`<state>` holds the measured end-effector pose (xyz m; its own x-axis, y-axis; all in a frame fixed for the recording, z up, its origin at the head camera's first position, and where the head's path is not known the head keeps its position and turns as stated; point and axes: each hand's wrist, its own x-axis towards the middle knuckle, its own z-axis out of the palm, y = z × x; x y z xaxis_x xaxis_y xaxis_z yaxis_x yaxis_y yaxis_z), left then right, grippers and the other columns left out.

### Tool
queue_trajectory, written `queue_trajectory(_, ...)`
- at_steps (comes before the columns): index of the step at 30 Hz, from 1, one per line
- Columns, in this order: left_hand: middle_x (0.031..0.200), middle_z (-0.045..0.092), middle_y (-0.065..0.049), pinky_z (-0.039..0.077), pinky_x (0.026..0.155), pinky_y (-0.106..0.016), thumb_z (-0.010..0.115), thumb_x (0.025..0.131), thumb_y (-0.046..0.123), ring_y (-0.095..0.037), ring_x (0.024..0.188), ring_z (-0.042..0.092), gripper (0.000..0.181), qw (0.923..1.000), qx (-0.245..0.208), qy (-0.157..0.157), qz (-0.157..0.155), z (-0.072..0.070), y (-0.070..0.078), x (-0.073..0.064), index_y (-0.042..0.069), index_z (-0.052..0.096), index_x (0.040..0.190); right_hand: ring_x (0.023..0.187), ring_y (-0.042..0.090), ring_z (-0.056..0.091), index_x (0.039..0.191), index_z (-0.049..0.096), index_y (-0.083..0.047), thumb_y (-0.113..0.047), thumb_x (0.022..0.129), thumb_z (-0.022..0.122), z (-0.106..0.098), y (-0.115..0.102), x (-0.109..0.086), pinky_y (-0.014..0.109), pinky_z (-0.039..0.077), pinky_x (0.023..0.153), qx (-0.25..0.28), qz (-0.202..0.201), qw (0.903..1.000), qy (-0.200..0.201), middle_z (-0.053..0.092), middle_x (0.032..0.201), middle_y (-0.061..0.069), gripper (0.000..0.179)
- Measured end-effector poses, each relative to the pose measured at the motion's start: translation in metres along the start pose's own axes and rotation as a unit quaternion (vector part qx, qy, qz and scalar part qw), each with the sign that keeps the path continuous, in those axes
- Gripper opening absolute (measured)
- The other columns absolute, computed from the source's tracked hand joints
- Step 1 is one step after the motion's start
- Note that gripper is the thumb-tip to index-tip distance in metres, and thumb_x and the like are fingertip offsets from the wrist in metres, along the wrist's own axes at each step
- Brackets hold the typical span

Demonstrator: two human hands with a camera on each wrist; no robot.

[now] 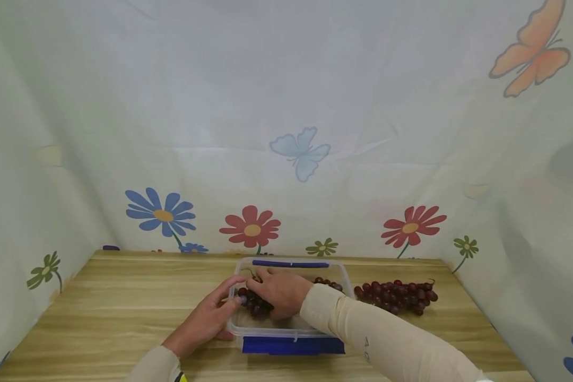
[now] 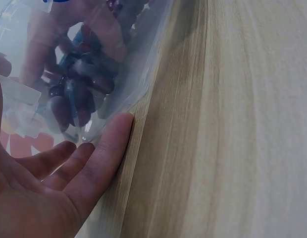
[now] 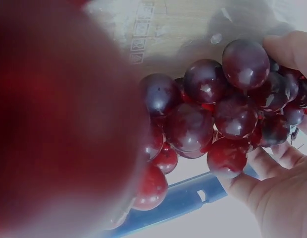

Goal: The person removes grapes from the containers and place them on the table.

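Note:
A clear plastic box (image 1: 286, 332) with blue latches stands on the wooden table. My right hand (image 1: 284, 292) reaches down into it and grips a bunch of dark grapes (image 3: 235, 116), thumb on one side and fingers on the other. That bunch (image 1: 254, 303) lies in the left part of the box. Along the left wall, my left hand (image 1: 210, 318) holds the box, its thumb and index finger over the rim. In the left wrist view the other fingers (image 2: 101, 158) touch the outer wall. More grapes (image 1: 328, 283) show in the box's right part, partly hidden by my forearm.
Another bunch of red grapes (image 1: 396, 296) lies on the table (image 1: 138, 297) just right of the box. A curtain with flowers and butterflies (image 1: 196, 106) encloses the back and sides. In the right wrist view a blurred red grape (image 3: 64, 124) fills the left side.

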<state>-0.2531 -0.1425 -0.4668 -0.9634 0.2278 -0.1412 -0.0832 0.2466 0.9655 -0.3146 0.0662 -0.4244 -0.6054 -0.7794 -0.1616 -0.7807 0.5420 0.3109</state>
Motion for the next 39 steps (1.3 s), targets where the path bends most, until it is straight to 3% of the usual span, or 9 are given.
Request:
queue_trajectory(9,0.167,0.038,-0.016,0.064,0.059,-0.046,0.056,0.106,0.024,-0.042,0.135,0.053,0.046,0.9998,0.004,0.015,-0.014,0.0018,-0.0008,0.0002,0.040,0.049,0.149,0.113,0.016,0.057,0.141,0.043,-0.025,-0.039,0.084,0.083,0.0015,-0.0001,0.0002,0.025,0.059,0.093,-0.006,-0.013,0.9998,0.017,0.050,0.136,0.000,0.071)
queue_trajectory(16,0.169,0.034,-0.015,0.064,0.059,-0.046,0.056,0.107,0.025,-0.044,0.140,0.049,0.045,0.9998,0.001,0.015,-0.012,0.0016,-0.0022,0.0006,0.041,0.050,0.148,0.106,0.017,0.064,0.141,0.041,-0.025,-0.036,0.084,0.084,0.0010,0.0006,0.0011,0.026,0.060,0.091,0.019,-0.012,0.9997,0.000,0.049,0.135,-0.001,0.072)
queue_trajectory(25,0.166,0.037,-0.016,0.064,0.058,-0.047,0.057,0.106,0.025,-0.041,0.134,0.053,0.045,0.9999,-0.004,0.012,-0.009,0.0007,-0.0046,0.0022,0.042,0.050,0.147,0.107,0.019,0.065,0.143,0.040,-0.026,-0.033,0.084,0.083,0.0043,0.0035,0.0025,0.028,0.061,0.089,0.051,-0.005,0.9985,-0.022,0.050,0.139,-0.002,0.073)
queue_trajectory(33,0.170,0.031,-0.014,0.065,0.060,-0.046,0.057,0.107,0.025,-0.047,0.144,0.044,0.045,0.9999,-0.007,0.008,-0.003,-0.0007,-0.0023,0.0006,0.041,0.050,0.149,0.103,0.017,0.064,0.140,0.038,-0.026,-0.030,0.086,0.083,0.0065,0.0045,0.0046,0.027,0.060,0.088,0.053,-0.014,0.9983,-0.018,0.052,0.128,-0.003,0.070)
queue_trajectory(39,0.168,0.034,-0.017,0.065,0.060,-0.047,0.057,0.107,0.025,-0.046,0.140,0.047,0.045,0.9999,-0.009,0.009,-0.004,0.0010,-0.0034,0.0013,0.040,0.050,0.148,0.104,0.017,0.063,0.137,0.039,-0.028,-0.031,0.084,0.085,0.0081,0.0056,0.0042,0.028,0.060,0.090,0.056,-0.018,0.9982,-0.014,0.053,0.126,-0.003,0.071)
